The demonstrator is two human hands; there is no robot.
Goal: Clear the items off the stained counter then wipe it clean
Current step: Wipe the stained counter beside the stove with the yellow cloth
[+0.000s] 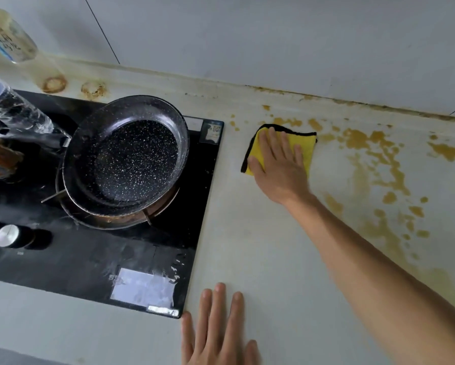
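text: none legible | bottle label (6, 44) blurred | hob sticker (212, 131) blurred

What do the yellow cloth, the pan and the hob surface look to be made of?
Yellow cloth: likely microfibre, soft and matte, with a stitched black edge. Pan: probably metal with a dark non-stick coating, judging by the white speckles and glossy rim. Hob surface: apparently black glass, smooth and reflective, smeared with streaks.

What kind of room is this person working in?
Most likely a home kitchen. A black glass gas hob is set into a pale counter, with a speckled frying pan on its burner, and the right hand presses a yellow cloth onto brownish spills.
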